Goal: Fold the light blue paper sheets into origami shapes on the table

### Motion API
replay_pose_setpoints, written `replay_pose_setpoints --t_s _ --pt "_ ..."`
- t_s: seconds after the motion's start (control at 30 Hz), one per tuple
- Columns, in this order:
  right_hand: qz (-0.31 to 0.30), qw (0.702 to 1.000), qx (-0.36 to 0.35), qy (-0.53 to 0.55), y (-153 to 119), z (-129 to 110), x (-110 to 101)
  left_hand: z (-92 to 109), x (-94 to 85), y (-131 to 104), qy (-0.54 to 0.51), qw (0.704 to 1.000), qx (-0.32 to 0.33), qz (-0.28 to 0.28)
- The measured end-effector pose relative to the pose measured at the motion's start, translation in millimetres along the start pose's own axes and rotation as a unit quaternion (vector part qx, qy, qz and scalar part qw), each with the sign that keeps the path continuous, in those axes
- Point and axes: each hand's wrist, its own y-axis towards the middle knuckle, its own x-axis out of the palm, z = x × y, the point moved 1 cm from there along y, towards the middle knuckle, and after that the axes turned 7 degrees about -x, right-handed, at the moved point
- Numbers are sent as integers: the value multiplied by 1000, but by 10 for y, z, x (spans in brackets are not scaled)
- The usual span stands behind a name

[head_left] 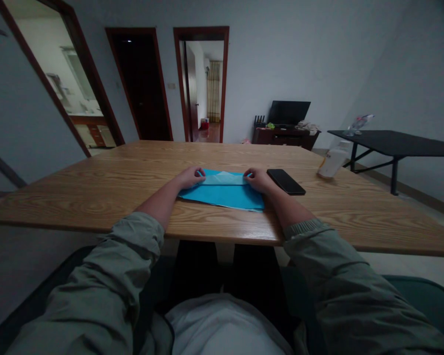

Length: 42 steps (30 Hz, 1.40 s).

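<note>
Blue sheets of paper [225, 196] lie on the wooden table in front of me. Across their far part runs a paler, light-blue folded strip [224, 179] with a small peak at its middle. My left hand [191, 177] pinches the left end of this strip between thumb and fingers. At the strip's right end, my right hand [258, 179] pinches it in the same way. The near edge of the blue paper is slightly uneven, with more than one layer showing. Just right of my right hand lies a black phone [286, 182].
The wooden table [133, 162] spreads wide on both sides. A translucent plastic cup [333, 162] stands tilted-looking toward the right edge. Beyond it is a black folding table [403, 142] with a clear plastic bottle [358, 124]. A television [288, 113] sits on a dark cabinet by the far wall.
</note>
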Motion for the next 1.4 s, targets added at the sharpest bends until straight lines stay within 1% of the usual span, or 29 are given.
replay_pose_setpoints --t_s 0.17,0.27,0.3,0.33,0.4,0.47,0.53,0.6,0.67,0.73,0.83,0.93,1.03,1.2,1.3,1.4 --pt "-7 994 -45 -104 -77 -104 -18 116 58 -39 135 990 33 21" --pt "-24 984 -87 -155 -102 -194 24 248 159 -78 175 981 79 36" --pt "-35 980 -106 -165 -105 -230 51 301 209 -95 179 978 100 30" --pt "-49 976 -124 -170 -107 -265 83 356 266 -112 181 976 123 7" --pt "-83 971 -150 -165 -107 -329 158 456 384 -144 191 967 157 -56" --pt "-120 968 -163 -151 -106 -371 235 514 469 -158 199 965 134 -106" --pt "-150 964 -166 -142 -108 -391 299 528 502 -155 201 964 107 -136" --pt "-169 963 -156 -143 -111 -396 340 504 487 -137 198 966 78 -149" --pt "-176 963 -136 -149 -112 -399 358 458 453 -108 198 968 43 -149" --pt "-178 965 -111 -160 -112 -407 360 411 423 -75 200 969 16 -142" --pt "-180 965 -85 -174 -110 -425 350 352 402 -34 205 970 -7 -128" --pt "-182 963 -81 -180 -113 -437 337 303 381 -15 208 972 -25 -108" --pt "-180 964 -89 -175 -117 -426 327 264 332 -20 215 973 -33 -74" --pt "-156 969 -103 -159 -111 -366 322 287 239 -64 239 971 -8 -6" --pt "-139 971 -116 -159 -122 -358 303 364 209 -106 259 964 19 52" --pt "-101 973 -129 -162 -156 -396 254 446 190 -154 251 960 42 116"
